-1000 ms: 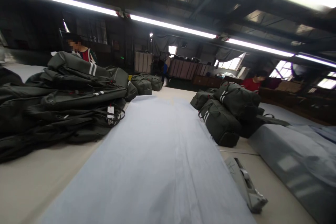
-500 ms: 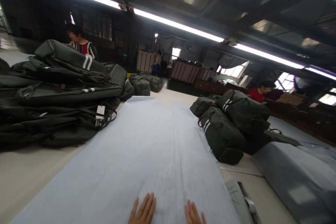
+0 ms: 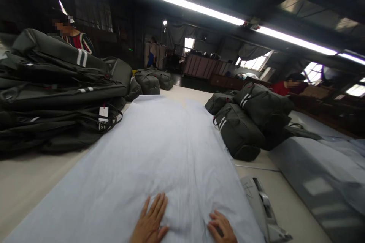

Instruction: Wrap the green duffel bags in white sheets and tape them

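A long pale blue-grey sheet of cloth (image 3: 159, 140) lies spread along the table in front of me, with creases running down its right half. Near the front, my left hand (image 3: 151, 218) rests flat on the sheet, its fingers stretched forward and its thumb out to the side. To the right of it, my right hand (image 3: 222, 228) touches the sheet with bent fingers; a gap shows between thumb and forefinger. Small wrinkles in the cloth lie around its fingertips. Neither hand holds anything that I can see.
Dark green bags (image 3: 68, 95) are heaped on the left, and more bags (image 3: 242, 133) on the right. A grey metal device (image 3: 264, 209) sits beside the sheet's right edge. Grey plastic-like covering (image 3: 313, 174) lies further right. Two people work beyond the bags.
Both hands show further into view on the sheet. My right hand's fingers have gone from stretched out to bent. The view has tilted down a little.
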Available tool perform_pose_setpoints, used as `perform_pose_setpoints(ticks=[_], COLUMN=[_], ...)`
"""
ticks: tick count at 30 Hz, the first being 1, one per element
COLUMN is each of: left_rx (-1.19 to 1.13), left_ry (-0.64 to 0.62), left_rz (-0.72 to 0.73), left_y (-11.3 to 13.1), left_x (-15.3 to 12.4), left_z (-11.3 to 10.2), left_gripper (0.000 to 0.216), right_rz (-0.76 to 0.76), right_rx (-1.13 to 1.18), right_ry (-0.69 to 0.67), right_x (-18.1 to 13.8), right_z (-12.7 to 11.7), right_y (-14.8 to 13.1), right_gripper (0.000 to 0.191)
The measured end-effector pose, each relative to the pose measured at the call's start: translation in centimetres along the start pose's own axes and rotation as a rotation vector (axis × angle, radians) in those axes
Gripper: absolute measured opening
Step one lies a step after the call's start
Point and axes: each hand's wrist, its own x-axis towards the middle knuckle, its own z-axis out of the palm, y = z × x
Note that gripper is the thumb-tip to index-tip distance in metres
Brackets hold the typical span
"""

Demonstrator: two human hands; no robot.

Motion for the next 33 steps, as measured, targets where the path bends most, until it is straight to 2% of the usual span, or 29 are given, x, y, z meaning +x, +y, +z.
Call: perform_pose_setpoints(ticks=[3,5,6,10,15,17,23,28,33], left_rx=[-0.065,-0.134,-0.168,-0.247,-0.279,-0.281,-0.309,-0.314,-0.323], left_ry=[-0.041,-0.084,-0.109,-0.172,-0.17,-0.178,-0.223,-0.229,-0.232], left_rz=[-0.04,-0.052,-0.055,-0.062,-0.074,-0.069,-0.083,-0.093,-0.098], left_y=[0.3,0.4,0.4,0.4,0.5,0.5,0.7,0.8,0.8], left_x=[-0.2,-0.3,-0.3,-0.2,0.0,0.0,-0.1,0.0,0.2], left_z=[-0.1,-0.1,-0.2,-0.4,-0.6,-0.5,-0.4,-0.5,-0.8], left_gripper=[0.059,0.061,0.063,0.063,0.062,0.062,0.062,0.062,0.06], right_rz=[0.333,0.45,0.461,0.396,0.177,0.134,0.203,0.278,0.295], right_rx=[0.156,0.237,0.254,0.177,-0.016,-0.077,-0.014,0.058,0.101], right_ry=[-0.072,-0.119,-0.132,-0.122,-0.086,-0.074,-0.074,-0.152,-0.271], right_x=[0.8,1.3,1.5,0.9,-1.5,-2.2,-1.7,-0.8,-0.8], right_z=[-2.6,-4.2,-4.8,-5.6,-4.4,-3.8,-4.3,-6.6,-9.5], right_y=[-2.7,-4.2,-4.8,-5.5,-4.1,-3.5,-3.2,-4.4,-6.8], right_gripper=[0.044,0.047,0.048,0.043,0.025,0.021,0.034,0.038,0.031])
